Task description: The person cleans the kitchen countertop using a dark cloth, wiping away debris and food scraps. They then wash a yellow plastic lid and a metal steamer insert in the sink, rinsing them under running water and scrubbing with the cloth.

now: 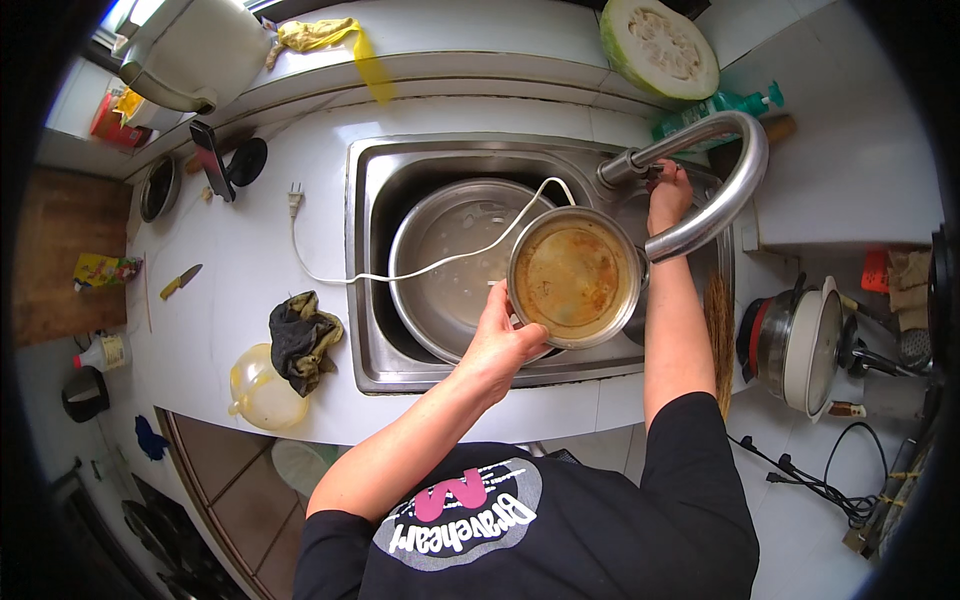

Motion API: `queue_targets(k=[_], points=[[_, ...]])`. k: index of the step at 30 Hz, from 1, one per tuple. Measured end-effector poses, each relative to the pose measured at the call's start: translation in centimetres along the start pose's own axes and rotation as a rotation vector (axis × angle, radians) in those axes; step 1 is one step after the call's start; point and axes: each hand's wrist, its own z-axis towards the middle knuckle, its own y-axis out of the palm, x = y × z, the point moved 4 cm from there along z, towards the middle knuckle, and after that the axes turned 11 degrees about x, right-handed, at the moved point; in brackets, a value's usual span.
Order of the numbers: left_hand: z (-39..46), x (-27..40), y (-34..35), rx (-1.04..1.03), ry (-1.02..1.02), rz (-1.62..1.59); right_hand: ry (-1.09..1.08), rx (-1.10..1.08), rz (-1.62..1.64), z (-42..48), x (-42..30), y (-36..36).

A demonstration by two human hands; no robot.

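My left hand (510, 337) grips the rim of a small metal pot (576, 279), thumb on the near side. Brown stains cover the pot's inside bottom, and it is held over the right part of the sink. A white power cord (450, 262) runs from behind the pot across the large steel basin (420, 315) to a two-pin plug (295, 196) on the counter. Cloudy water stands in that basin. Beyond the curved faucet spout (731, 202), my right hand (670, 196) has its fingers closed at the faucet handle (664, 171).
The steel sink (363, 322) surrounds the basin. To its left lie a dark rag (300, 337), a yellowish plastic lid-like item (266, 390) and a knife (180, 283); a phone (212, 161) stands behind. A cut winter melon (660, 49) and a green pump bottle (705, 116) sit back right.
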Motion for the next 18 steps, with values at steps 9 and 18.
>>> queue_targets(k=[9, 18], points=[[-0.1, -0.1, -0.2, 0.014, 0.004, -0.012, 0.131, -0.014, 0.087, -0.6, -1.1, 0.2], [0.0, -0.1, -0.4, 0.002, -0.011, -0.006, 0.114, 0.012, 0.025, -0.4, -0.8, 0.1]])
